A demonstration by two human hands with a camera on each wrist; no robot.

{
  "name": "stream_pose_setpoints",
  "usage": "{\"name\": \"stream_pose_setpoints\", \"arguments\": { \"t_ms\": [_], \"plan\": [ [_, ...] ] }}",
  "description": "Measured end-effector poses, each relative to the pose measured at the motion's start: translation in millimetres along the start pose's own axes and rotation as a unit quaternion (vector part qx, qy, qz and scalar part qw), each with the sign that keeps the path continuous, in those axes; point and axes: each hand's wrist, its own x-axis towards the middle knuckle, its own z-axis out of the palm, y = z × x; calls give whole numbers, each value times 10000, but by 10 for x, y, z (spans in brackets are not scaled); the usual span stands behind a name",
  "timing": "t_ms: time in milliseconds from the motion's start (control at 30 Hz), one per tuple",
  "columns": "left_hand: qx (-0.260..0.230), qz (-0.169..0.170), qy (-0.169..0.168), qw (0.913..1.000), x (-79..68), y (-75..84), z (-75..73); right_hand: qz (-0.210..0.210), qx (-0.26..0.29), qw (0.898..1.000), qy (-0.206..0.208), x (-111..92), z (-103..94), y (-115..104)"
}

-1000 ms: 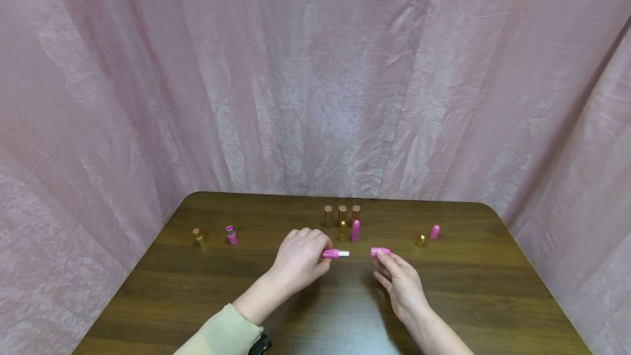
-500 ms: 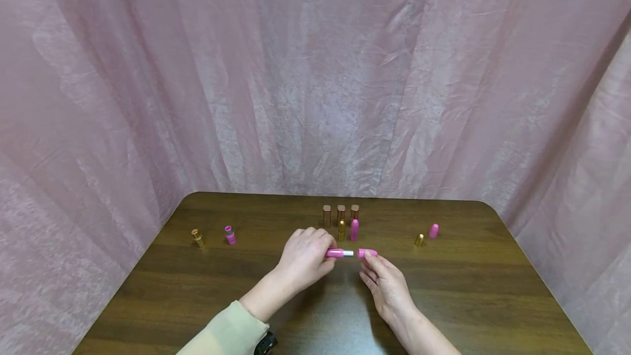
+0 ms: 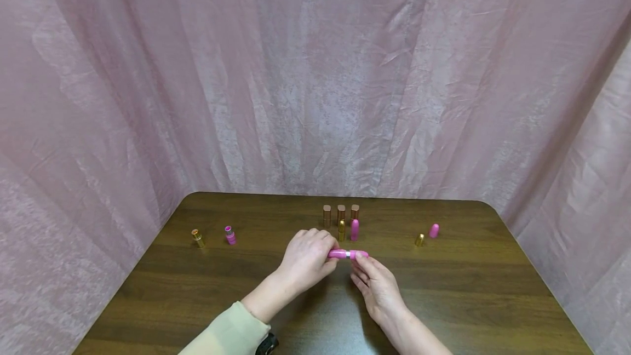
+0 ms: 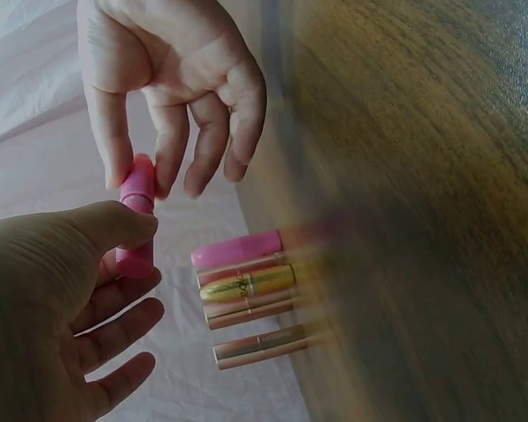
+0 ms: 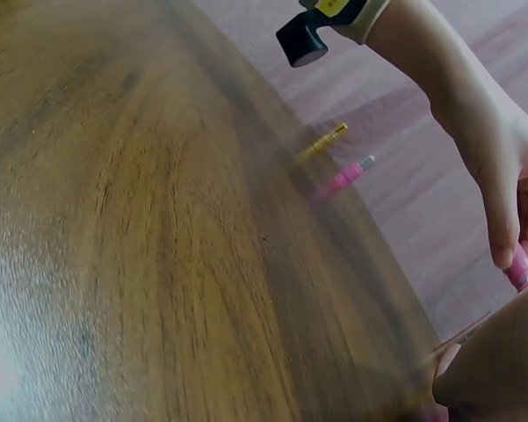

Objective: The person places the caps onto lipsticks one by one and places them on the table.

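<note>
My left hand [image 3: 308, 256] pinches the pink lipstick base [image 3: 337, 254] between thumb and fingers, level above the table. From the other side my right hand [image 3: 379, 289] holds the matching pink cap [image 3: 361, 254] by thumb and fingertip. Cap and base lie in one line, with the cap partly over the silver inner tube [image 3: 348, 255] and a short silver band showing. In the left wrist view the base [image 4: 135, 255] and cap [image 4: 139, 180] meet end to end between both hands.
Behind the hands stand a gold lipstick [image 3: 342, 230], a pink lipstick [image 3: 355, 230] and three copper ones [image 3: 327, 216]. Uncapped gold [image 3: 198, 238] and pink [image 3: 230, 235] bases stand left; a gold cap [image 3: 419, 240] and pink cap [image 3: 434, 230] stand right. A curtain [image 3: 315, 81] hangs beyond the table [image 3: 468, 300].
My right hand has moved left with the pink cap, closing the gap and covering most of the silver tube. My left hand has shifted slightly right with the base.
</note>
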Motion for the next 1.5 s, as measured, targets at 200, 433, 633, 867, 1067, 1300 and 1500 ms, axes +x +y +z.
{"name": "stream_pose_setpoints", "arguments": {
  "t_ms": [200,433,633,867,1067,1300,1500],
  "plan": [
    [52,188,64,9998,4,19,24,43,-27,9999,-100,7,35,31],
    [183,511,137,9984,23,24,29,58,72,9999,-68,-14,52,32],
    [136,579,130,9981,27,33,37,20,10,10000,-44,-12,46,24],
    [-98,250,7,9996,-23,44,63,-321,-605,9976,102,8,37,13],
    [-114,-120,-111,9998,-54,8,108,-831,-1970,9765,282,9,45,-20],
    [-554,-689,-292,9957,-91,-98,190,-1475,-2940,9435,-410,-12,-8,-96],
    [-1402,-1471,-583,9774,-132,-243,272,-2398,-4438,8613,-601,14,-180,-217]
  ]
}}
